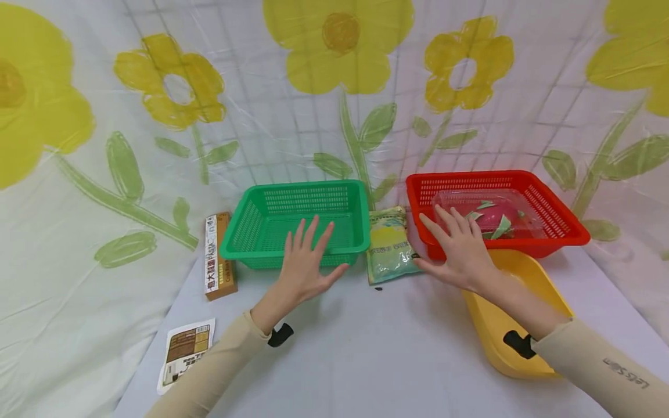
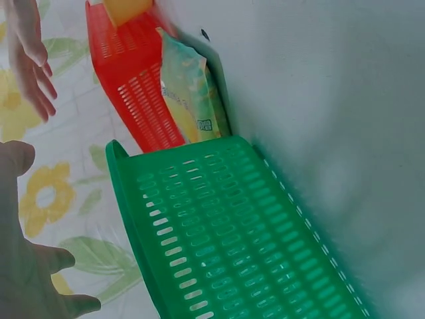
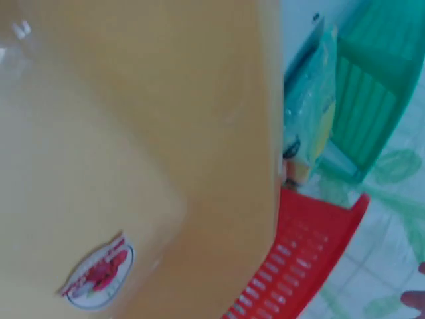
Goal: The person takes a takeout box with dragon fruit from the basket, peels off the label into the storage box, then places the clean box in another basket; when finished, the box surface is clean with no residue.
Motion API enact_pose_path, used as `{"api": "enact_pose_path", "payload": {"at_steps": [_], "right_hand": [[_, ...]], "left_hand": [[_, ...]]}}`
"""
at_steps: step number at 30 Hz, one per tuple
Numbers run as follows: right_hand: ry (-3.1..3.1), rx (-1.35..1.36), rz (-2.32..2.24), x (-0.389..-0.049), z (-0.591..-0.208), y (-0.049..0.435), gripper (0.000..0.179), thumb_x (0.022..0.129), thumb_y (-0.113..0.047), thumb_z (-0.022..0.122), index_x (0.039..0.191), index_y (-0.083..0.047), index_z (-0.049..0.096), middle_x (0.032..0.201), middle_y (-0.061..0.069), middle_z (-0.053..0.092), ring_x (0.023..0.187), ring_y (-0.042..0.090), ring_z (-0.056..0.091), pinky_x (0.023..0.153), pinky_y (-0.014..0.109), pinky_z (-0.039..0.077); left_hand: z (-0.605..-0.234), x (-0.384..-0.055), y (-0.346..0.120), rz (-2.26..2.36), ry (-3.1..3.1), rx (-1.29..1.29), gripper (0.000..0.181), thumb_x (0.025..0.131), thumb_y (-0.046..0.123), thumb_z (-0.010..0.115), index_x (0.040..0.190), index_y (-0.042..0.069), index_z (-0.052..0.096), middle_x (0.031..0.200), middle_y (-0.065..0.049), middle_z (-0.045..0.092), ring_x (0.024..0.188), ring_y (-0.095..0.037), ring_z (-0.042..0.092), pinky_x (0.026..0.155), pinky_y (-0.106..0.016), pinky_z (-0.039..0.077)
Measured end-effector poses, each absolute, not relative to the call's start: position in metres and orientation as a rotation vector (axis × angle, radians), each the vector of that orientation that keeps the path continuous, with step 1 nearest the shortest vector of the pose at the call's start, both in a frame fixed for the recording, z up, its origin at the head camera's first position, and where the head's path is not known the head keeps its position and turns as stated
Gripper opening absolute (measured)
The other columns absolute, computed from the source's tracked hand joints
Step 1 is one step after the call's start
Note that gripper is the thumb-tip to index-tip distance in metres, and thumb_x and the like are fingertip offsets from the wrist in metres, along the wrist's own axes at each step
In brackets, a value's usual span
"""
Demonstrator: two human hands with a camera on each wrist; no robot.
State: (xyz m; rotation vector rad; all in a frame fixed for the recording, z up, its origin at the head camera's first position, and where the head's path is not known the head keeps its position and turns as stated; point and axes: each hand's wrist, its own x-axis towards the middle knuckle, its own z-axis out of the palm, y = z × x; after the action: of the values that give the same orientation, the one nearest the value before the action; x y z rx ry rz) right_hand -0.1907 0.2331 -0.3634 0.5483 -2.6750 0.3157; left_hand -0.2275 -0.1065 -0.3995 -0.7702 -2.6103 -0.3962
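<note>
My left hand (image 1: 305,267) hovers with fingers spread over the front rim of the green basket (image 1: 251,254) and holds nothing. In the left wrist view, that basket's slotted side (image 2: 212,226) lies beside the hand. Above the front left corner of the red basket (image 1: 554,242) is my right hand (image 1: 460,252), its fingers likewise spread and without anything in them. Inside the red basket lies a clear plastic box (image 1: 444,200) with a pink, green-tipped dragon fruit (image 1: 493,215). My right forearm crosses over the yellow tray (image 1: 522,342).
Between the baskets lies a yellow-green plastic bag (image 1: 389,249). An orange-brown pasta box (image 1: 222,261) stands left of the green basket, and a flat printed packet (image 1: 183,351) lies nearer on the left. A flowered curtain (image 1: 251,116) hangs behind. A small dark speck (image 1: 378,288) marks the white tabletop.
</note>
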Motion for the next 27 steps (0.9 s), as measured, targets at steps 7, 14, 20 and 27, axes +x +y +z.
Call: {"api": "enact_pose_path", "payload": {"at_steps": [7, 14, 20, 27], "right_hand": [[-2.667, 0.507, 0.288, -0.193, -0.373, 0.218, 0.098, 0.074, -0.052, 0.078, 0.154, -0.017, 0.033, 0.159, 0.021, 0.021, 0.142, 0.046, 0.018, 0.106, 0.075, 0.017], [-2.709, 0.474, 0.283, -0.192, -0.370, 0.209, 0.106, 0.074, -0.060, 0.073, 0.159, -0.025, 0.019, 0.161, 0.021, 0.012, 0.145, 0.046, 0.009, 0.106, 0.076, 0.010], [-2.768, 0.443, 0.298, -0.191, -0.363, 0.202, 0.107, 0.075, -0.065, 0.070, 0.159, -0.027, 0.016, 0.162, 0.021, 0.008, 0.146, 0.047, 0.003, 0.107, 0.076, 0.003], [-2.804, 0.401, 0.299, -0.191, -0.359, 0.195, 0.107, 0.075, -0.068, 0.068, 0.159, -0.026, 0.017, 0.162, 0.020, 0.006, 0.147, 0.046, -0.001, 0.108, 0.075, -0.001]], "left_hand": [[-0.398, -0.229, -0.101, -0.361, -2.602, -0.761, 0.087, 0.088, 0.067, 0.050, 0.159, 0.024, 0.021, 0.163, -0.014, 0.012, 0.147, -0.044, 0.010, 0.109, -0.071, 0.017], [-0.395, -0.231, -0.096, -0.318, -2.626, -0.738, 0.089, 0.087, 0.067, 0.054, 0.159, 0.027, 0.020, 0.164, -0.012, 0.010, 0.148, -0.042, 0.005, 0.109, -0.072, 0.013], [-0.388, -0.230, -0.090, -0.269, -2.630, -0.724, 0.091, 0.085, 0.071, 0.053, 0.159, 0.030, 0.019, 0.165, -0.011, 0.008, 0.149, -0.042, 0.003, 0.108, -0.074, 0.012], [-0.379, -0.228, -0.084, -0.226, -2.639, -0.700, 0.093, 0.084, 0.074, 0.051, 0.159, 0.031, 0.016, 0.165, -0.012, 0.008, 0.148, -0.043, 0.003, 0.107, -0.074, 0.013]]}}
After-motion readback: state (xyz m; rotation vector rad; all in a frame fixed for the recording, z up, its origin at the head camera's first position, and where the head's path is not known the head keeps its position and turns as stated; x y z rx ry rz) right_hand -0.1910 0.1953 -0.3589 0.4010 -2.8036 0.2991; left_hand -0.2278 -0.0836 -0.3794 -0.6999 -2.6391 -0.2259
